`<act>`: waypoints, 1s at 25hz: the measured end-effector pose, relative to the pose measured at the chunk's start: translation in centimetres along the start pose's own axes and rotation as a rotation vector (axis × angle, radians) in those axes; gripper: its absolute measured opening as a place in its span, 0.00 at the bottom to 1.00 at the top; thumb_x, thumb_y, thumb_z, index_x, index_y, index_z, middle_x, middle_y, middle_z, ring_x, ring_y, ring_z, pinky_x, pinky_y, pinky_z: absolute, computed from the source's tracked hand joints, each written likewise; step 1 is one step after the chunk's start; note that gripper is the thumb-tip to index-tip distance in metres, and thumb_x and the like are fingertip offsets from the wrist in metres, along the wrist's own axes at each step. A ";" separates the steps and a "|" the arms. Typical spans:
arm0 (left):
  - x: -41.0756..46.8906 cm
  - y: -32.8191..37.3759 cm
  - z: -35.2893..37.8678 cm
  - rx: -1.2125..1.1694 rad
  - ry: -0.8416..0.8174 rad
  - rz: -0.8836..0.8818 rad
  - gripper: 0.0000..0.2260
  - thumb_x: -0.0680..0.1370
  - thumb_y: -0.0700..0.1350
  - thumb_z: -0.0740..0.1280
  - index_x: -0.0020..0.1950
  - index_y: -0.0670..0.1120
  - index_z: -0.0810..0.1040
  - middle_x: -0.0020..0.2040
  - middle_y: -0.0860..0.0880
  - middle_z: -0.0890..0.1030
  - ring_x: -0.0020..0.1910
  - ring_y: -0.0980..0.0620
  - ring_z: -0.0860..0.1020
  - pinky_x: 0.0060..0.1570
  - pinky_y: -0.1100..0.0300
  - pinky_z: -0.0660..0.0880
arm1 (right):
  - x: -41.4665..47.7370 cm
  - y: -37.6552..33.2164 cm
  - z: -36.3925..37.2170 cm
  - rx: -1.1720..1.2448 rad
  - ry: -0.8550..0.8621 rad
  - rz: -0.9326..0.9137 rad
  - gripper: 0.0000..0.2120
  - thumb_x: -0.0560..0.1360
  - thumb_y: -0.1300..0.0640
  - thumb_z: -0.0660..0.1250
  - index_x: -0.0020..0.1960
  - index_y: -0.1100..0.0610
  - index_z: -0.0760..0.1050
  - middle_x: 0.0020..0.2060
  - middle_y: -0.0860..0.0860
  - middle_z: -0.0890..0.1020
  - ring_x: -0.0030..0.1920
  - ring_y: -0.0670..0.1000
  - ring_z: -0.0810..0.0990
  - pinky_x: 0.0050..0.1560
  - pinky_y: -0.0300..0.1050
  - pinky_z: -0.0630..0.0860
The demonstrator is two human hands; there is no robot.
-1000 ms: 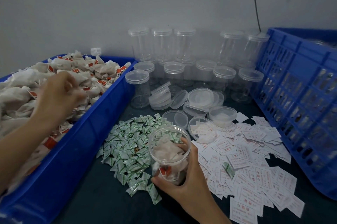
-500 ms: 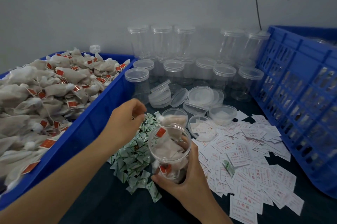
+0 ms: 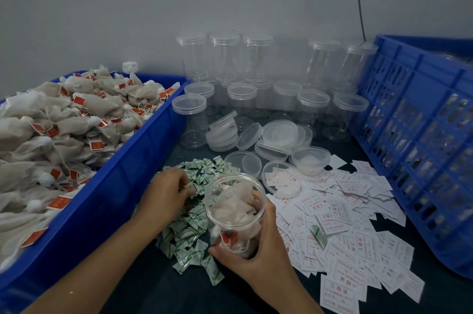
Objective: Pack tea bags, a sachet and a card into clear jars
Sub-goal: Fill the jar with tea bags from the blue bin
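Observation:
My right hand [image 3: 258, 249] grips an open clear jar [image 3: 234, 214] holding several tea bags, tilted toward me above the dark table. My left hand [image 3: 166, 194] rests on the pile of green-and-white sachets [image 3: 189, 226], fingers curled down among them; whether it pinches one is hidden. White cards with red print [image 3: 340, 224] lie scattered to the right of the jar. Loose tea bags with red tags [image 3: 64, 129] fill the blue bin on the left.
The blue bin [image 3: 110, 185] borders the left side. A blue slotted crate [image 3: 414, 139] stands on the right. Capped empty jars [image 3: 240, 98] line the back wall. Loose lids [image 3: 279, 134] lie in front of them.
My left hand has moved from the tea bag bin to the jar, dropped a tea bag in, and come down onto the sachet pile. The jar stays in my right hand.

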State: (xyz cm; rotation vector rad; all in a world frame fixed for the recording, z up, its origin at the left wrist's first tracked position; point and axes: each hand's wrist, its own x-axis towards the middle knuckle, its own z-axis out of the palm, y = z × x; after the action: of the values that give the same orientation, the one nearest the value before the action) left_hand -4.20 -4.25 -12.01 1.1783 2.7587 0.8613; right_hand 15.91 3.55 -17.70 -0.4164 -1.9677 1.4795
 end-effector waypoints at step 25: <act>1.8 2.6 3.5 -0.185 -0.289 0.216 0.14 0.75 0.38 0.69 0.40 0.58 0.74 0.48 0.49 0.74 0.53 0.46 0.72 0.56 0.50 0.70 | 1.6 -2.6 -6.4 -0.219 0.233 0.170 0.09 0.81 0.47 0.64 0.61 0.44 0.76 0.57 0.36 0.78 0.60 0.37 0.77 0.54 0.33 0.75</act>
State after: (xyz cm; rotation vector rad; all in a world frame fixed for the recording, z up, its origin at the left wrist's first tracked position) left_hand -2.98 0.09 -13.35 1.4527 2.3045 0.8612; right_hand 19.24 8.40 -13.71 -0.8316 -1.9487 1.2535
